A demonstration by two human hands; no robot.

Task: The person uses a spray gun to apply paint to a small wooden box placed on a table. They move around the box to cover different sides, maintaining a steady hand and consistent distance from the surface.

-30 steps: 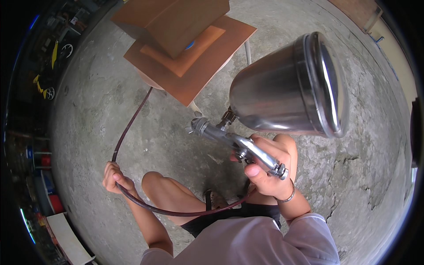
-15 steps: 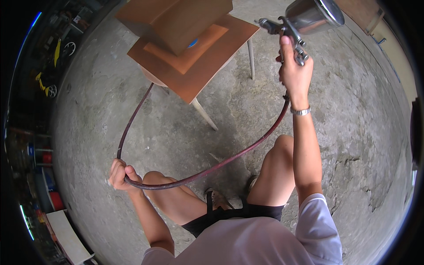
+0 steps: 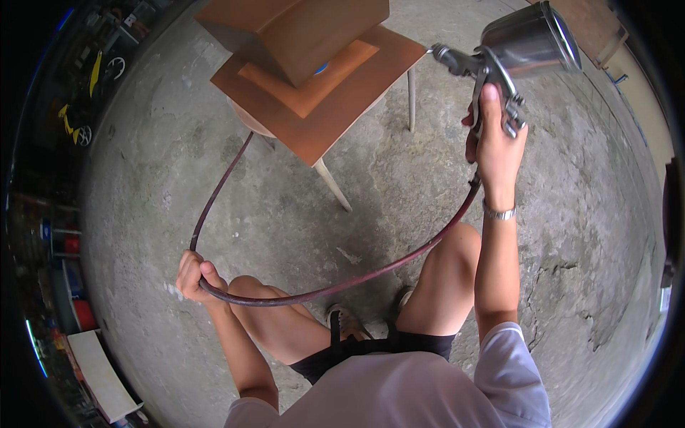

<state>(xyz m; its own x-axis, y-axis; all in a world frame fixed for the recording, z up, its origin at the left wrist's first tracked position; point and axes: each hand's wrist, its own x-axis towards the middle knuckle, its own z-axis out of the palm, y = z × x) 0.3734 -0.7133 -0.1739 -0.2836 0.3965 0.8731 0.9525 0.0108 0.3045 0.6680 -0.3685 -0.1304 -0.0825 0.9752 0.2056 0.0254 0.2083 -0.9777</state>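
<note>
My right hand is wrapped round the handle of a metal spray gun with a silver cup on top. The gun's nozzle points left, close to the right corner of a brown board. On that board rests a brown box-like piece, tilted, its top cut off by the view's edge. From the gun's handle a dark red hose sags across in front of my legs. My left hand is closed round the hose at the left, and beyond it the hose runs up to the stool.
A round-topped stool with pale legs bears the board. Rough concrete floor surrounds it. Along the left stand cluttered dark shelves, a yellow wheeled thing and a whitish panel. A pale wall borders the right.
My right hand and the spray gun have moved right and nearer to me. The left hand keeps its hold on the hose, almost unmoved. The view has shifted slightly.
</note>
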